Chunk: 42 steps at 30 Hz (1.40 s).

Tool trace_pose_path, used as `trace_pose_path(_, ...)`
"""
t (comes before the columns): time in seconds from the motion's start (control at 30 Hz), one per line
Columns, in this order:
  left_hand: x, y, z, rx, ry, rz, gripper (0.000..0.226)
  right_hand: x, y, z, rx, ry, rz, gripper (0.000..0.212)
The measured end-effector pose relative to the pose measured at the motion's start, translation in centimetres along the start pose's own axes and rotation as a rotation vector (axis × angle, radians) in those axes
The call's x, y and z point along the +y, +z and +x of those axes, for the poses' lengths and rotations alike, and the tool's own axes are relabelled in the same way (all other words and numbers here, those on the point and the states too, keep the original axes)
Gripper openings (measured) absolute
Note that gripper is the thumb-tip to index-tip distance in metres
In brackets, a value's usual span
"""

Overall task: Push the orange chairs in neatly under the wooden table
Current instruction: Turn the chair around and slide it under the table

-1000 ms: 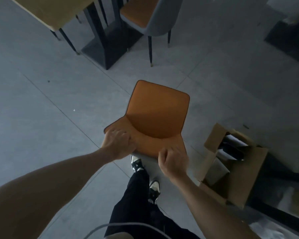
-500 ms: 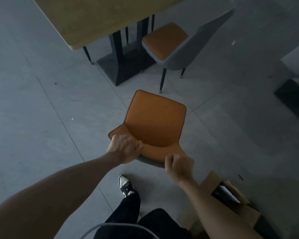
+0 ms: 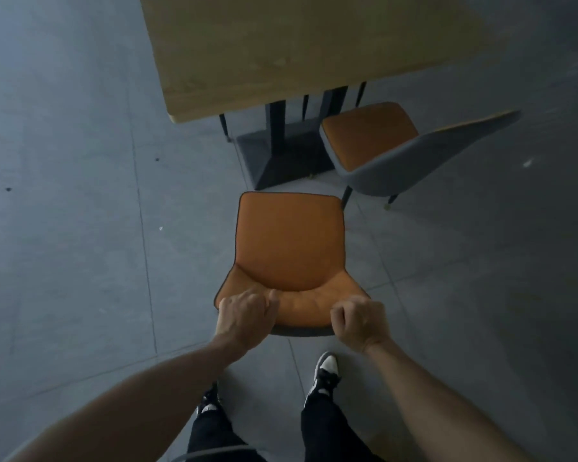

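An orange chair (image 3: 289, 241) stands on the floor in front of me, its seat facing the wooden table (image 3: 297, 45). My left hand (image 3: 244, 315) grips the left end of its backrest top. My right hand (image 3: 359, 320) grips the right end. The seat's front edge is a short way from the table's near edge, just before the black pedestal base (image 3: 287, 161). A second orange chair (image 3: 381, 145) with a grey shell stands to the right, partly under the table and turned at an angle.
Grey tiled floor (image 3: 80, 245) spreads wide on the left and right. My two feet in black-and-white shoes (image 3: 324, 375) stand just behind the held chair. Thin dark legs of other chairs show under the table.
The chair and I have moved toward the table, which now fills the top of the view. The chair turned square to the table. The cardboard box at the right has left the view.
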<state>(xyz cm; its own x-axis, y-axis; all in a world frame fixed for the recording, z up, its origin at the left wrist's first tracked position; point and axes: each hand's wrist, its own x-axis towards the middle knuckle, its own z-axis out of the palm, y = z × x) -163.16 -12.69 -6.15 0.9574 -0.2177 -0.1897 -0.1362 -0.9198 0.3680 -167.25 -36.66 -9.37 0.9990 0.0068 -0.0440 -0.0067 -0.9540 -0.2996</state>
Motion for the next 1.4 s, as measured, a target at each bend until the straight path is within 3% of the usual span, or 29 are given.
trace_pose_path(0.13,3.1,1.9,1.7,0.013,-0.123,-0.014,0.063,4.6,-1.5,4.5,-0.035,-0.103,0.030,0.037)
trace_pose_path(0.33,5.0,3.0,5.5,0.064,-0.194,-0.008,0.042,7.7,-3.0,11.5,-0.092,-0.199,0.045,0.036)
trace_pose_path(0.53,7.8,2.5,11.3,0.017,-0.180,0.016,0.047,11.1,-4.0,17.9,-0.095,-0.215,0.031,0.040)
trace_pose_path(0.97,3.3,-1.5,26.3,0.114,-0.190,0.067,0.053,8.8,-3.8,33.7,0.015,-0.241,0.072,0.038)
trace_pose_path(1.1,-0.8,-2.5,26.8,0.111,-0.129,0.108,0.049,6.6,-1.8,33.7,0.023,-0.305,0.117,0.034)
trace_pose_path(1.27,-0.8,-1.9,26.6,0.111,-0.099,0.140,0.049,7.6,-1.4,33.7,0.020,-0.365,0.116,0.034)
trace_pose_path(1.4,-0.5,-2.4,26.5,0.062,-0.108,0.191,0.049,7.1,-2.2,33.8,-0.086,-0.342,0.124,0.029)
